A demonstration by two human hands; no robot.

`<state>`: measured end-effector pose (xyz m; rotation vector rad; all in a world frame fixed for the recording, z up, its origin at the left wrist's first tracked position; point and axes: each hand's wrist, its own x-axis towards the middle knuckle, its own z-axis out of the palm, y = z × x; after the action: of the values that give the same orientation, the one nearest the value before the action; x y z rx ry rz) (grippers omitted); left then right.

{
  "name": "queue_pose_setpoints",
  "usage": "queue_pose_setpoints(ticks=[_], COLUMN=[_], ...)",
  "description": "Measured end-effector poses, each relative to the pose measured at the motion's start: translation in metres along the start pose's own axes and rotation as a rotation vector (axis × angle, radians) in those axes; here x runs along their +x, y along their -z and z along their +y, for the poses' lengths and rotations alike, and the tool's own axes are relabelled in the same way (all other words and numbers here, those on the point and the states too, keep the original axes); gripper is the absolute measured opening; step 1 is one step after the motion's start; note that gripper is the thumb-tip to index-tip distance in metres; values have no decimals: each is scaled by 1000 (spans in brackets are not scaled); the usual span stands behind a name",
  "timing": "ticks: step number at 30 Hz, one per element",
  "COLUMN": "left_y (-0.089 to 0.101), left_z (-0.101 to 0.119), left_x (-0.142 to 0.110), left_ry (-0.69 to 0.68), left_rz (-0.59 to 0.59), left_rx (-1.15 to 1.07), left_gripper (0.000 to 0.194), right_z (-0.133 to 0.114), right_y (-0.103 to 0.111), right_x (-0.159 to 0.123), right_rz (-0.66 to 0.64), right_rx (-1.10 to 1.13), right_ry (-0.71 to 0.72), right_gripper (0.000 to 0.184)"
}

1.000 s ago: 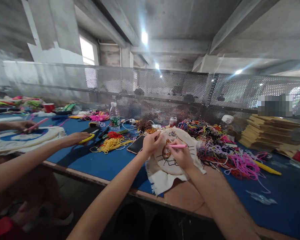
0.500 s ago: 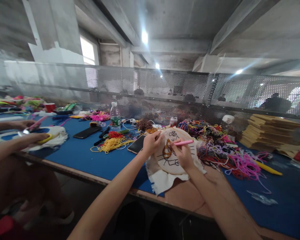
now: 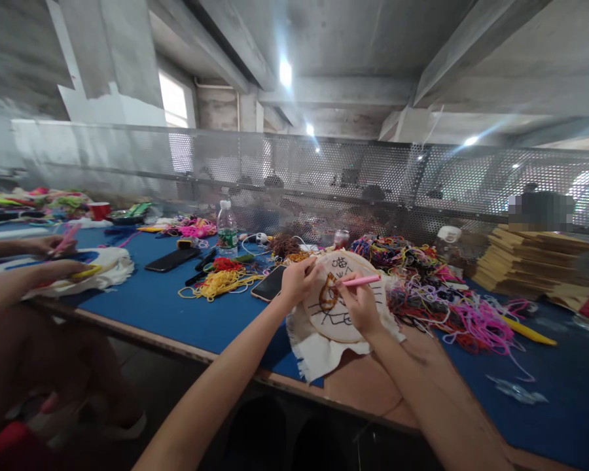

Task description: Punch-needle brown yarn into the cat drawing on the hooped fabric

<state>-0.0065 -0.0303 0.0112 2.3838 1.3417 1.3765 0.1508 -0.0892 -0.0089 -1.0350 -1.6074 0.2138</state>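
Note:
A round embroidery hoop (image 3: 354, 335) with white cloth stretched over it rests tilted near the table's front edge. Black drawn lines and a patch of orange-brown yarn (image 3: 328, 293) show on the cloth, whose frayed border (image 3: 310, 356) hangs below the ring. At the hoop's upper left rim, my left hand (image 3: 298, 281) is closed on it. My right hand (image 3: 360, 302) pinches a pink punch needle (image 3: 362, 280), its tip end over the cloth beside the yarn patch. The fingers hide that tip.
Behind and right of the hoop lie tangled yarn heaps (image 3: 464, 320) and a yellow pen-like tool (image 3: 530, 331). Left are a phone (image 3: 269, 284), yellow yarn (image 3: 214, 285) and a water bottle (image 3: 226, 229). A co-worker's hands (image 3: 61, 261) work on another hoop. Brown paper bags (image 3: 525, 261) are stacked right.
My hands, the hoop and the punch needle look almost unmoved. At the left, the co-worker's hands have shifted slightly, and the pink tool there is more upright.

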Motion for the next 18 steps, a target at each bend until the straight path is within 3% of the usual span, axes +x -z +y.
queue_pose_setpoints(ticks=[18], left_y=[1], left_z=[0], left_x=[0], left_ry=[7], left_rz=[-10], left_rx=[49], left_gripper=[32], right_z=[-3], right_y=[-10], right_x=[1], right_rz=[-78], right_rx=[-155], right_ry=[115], right_gripper=[19])
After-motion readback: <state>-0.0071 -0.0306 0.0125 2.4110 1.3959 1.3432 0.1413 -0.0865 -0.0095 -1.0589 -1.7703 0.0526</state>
